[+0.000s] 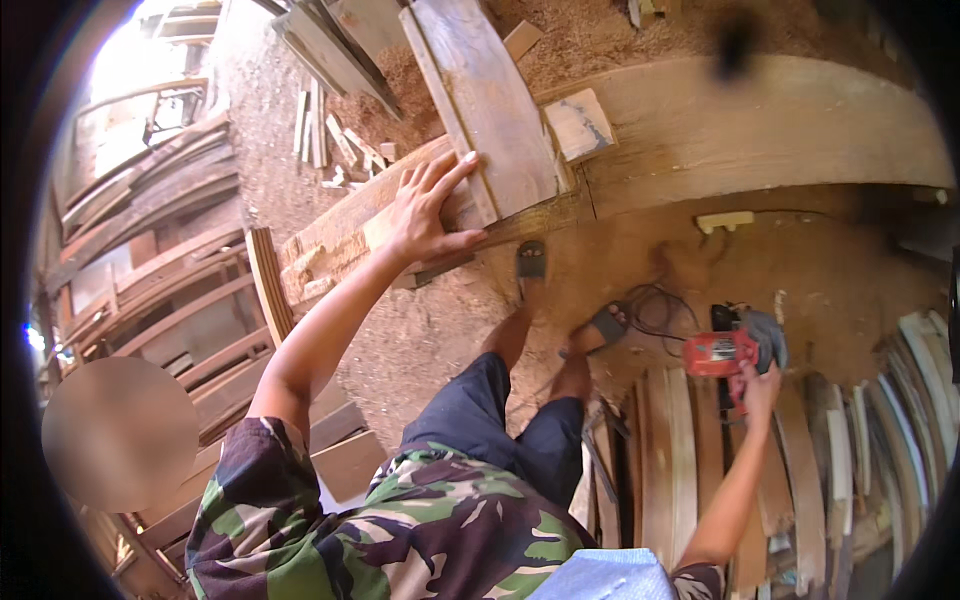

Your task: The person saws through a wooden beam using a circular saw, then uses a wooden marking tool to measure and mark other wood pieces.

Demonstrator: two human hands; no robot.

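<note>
My left hand [425, 210] rests with fingers spread at the edge of a wide wooden board [500, 110], its fingertips touching a narrow strip [440, 90] along that board's left side. This board lies across a long, thick plank [760, 130]. A small wood block [580, 125] sits on the plank just right of the board, and a dark line marks the plank's near edge beside it. Out to the right, away from the planks, my right hand [760, 385] grips the handle of a red and grey corded circular saw [722, 353]. Its blade cannot be made out.
The saw's black cord [660, 310] loops on the dusty ground near my feet. Several long boards [680, 450] stand or lie at the lower right. Stacked timber [150, 260] fills the left side. Offcuts [340, 140] lie beyond my left hand.
</note>
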